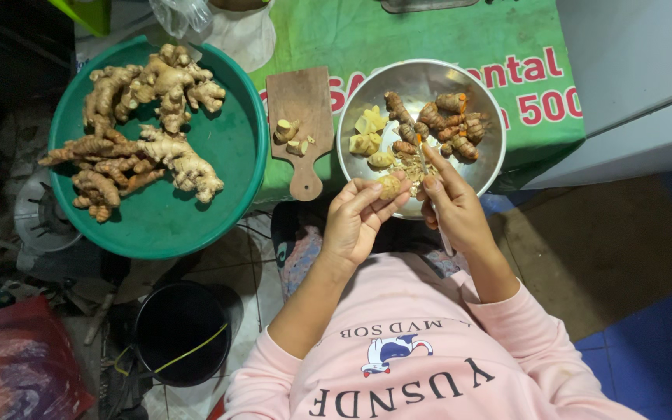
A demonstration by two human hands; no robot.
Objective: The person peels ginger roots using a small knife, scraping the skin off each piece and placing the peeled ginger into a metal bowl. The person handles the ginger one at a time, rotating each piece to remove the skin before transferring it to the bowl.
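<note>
Both hands meet near the middle of the frame, just above the wearer's pink printed sweatshirt (421,365). Left hand (358,219) is turned palm-up, its fingers curled to pinch a small pale peeled piece of root (389,185) at the fingertips. Right hand (454,206) is closed around a slim white-handled knife (442,233); the index finger lies stretched along the top, and the blade points up towards the piece of root, though whether it touches cannot be told.

Directly beyond the fingertips, the piece of root sits over the near rim of a round shiny steel bowl (351,117). That bowl holds brown knobbly turmeric fingers (449,124) with orange cut ends on its right side, pale yellow peeled chunks (369,134) on its left, and thin peelings (410,165) near its lower rim.

Left of it lies a small brown wooden paddle-shaped cutting board (302,105) carrying a few cut root bits (289,134). Farther left, in the upper left of the frame, a wide round green plastic basin (165,222) holds a heap of tan unpeeled ginger (141,124). Bowl and board rest on a green printed cloth (414,35).
</note>
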